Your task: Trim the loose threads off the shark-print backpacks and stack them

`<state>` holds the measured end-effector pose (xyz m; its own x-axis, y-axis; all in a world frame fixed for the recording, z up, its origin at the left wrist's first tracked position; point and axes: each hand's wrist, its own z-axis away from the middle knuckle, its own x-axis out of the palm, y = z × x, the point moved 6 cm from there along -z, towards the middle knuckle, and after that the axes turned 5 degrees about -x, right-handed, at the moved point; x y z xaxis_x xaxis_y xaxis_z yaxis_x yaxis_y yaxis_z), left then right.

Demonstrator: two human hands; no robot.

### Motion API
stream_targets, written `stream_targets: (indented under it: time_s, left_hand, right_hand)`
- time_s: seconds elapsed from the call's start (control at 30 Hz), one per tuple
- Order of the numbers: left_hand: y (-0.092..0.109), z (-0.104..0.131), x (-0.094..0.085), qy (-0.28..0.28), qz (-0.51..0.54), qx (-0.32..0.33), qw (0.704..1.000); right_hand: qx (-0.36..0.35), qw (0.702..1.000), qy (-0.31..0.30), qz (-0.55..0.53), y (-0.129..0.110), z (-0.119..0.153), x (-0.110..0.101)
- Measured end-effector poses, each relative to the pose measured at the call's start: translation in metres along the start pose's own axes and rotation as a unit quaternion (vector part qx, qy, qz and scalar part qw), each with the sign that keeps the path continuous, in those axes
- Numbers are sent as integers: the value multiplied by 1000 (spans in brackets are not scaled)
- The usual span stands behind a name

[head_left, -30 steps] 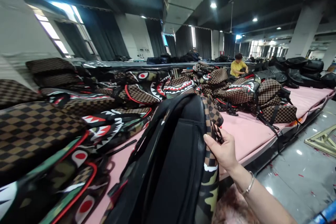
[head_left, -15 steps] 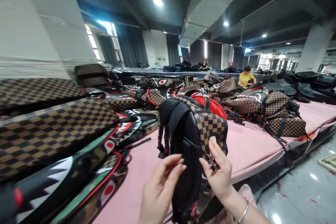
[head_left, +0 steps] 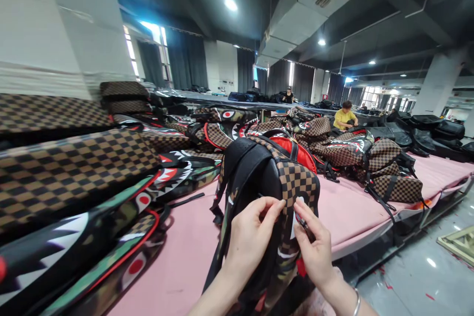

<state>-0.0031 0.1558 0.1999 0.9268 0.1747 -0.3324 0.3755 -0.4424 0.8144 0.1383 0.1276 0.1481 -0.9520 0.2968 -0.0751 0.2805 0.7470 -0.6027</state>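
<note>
A brown-and-black checkered backpack (head_left: 298, 181) with black straps and a red lining at its open top stands on the pink-covered table before me. My left hand (head_left: 255, 232) is at its black side panel, thumb and forefinger pinched together close to the checkered fabric. Whatever lies in that pinch is too small to make out. My right hand (head_left: 314, 242) is closed around a small dark metal tool (head_left: 302, 222), which looks like thread snips, beside a white patch on the bag. The fingertips of both hands are a short gap apart.
Checkered and shark-face backpacks (head_left: 74, 173) are piled at left, with more bags (head_left: 344, 148) further back. The pink table cover (head_left: 355, 207) runs off to the right. A person in yellow (head_left: 345, 116) works behind, another (head_left: 288, 95) farther off. Black bags (head_left: 425, 133) lie at far right.
My left hand has moved up and right onto the bag's side, its fingers now pinched. My right hand has shifted slightly down and right. The view has turned a little.
</note>
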Motion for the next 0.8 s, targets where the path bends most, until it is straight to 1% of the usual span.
stream_targets:
  time_s: [0.1,0.2,0.27,0.37,0.43,0.47,0.53,0.57,0.63,0.67,0.73,0.8]
  left_hand:
    - [5,-1,1,16,-37,13,999]
    - [5,-2,1,25,-30,29,999]
    - [1,-3,1,19,17,21,999]
    - [-8,-2,4,-11,136,-14,991]
    - [-13,0,6,-25,211,-41,976]
    - [-14,1,7,-29,242,-53,968]
    - [-17,3,9,-34,294,-74,952]
    - [-19,4,10,-36,316,-82,945]
    - [-21,5,11,-35,347,-92,933]
    - [-22,6,11,-34,356,-95,929]
    - [-23,6,12,-35,362,-96,927]
    - [-24,6,12,-40,360,-95,927]
  right_hand:
    - [44,998,11,-48,1,-2,-3]
    - [66,996,13,-51,1,-4,-8]
    - [69,998,8,-14,-1,-8,-14]
    - [48,996,-15,73,-11,-14,-26]
    - [2,990,-30,140,-22,-19,-33]
    - [-32,984,-39,172,-29,-22,-35]
    - [-120,962,-81,233,-43,-26,-33]
    - [-167,944,-107,263,-49,-27,-31]
    - [-253,898,-146,329,-57,-28,-25]
    - [-286,874,-155,361,-59,-28,-23]
    - [-332,836,-157,408,-63,-31,-20]
    - [-357,812,-164,432,-66,-34,-16]
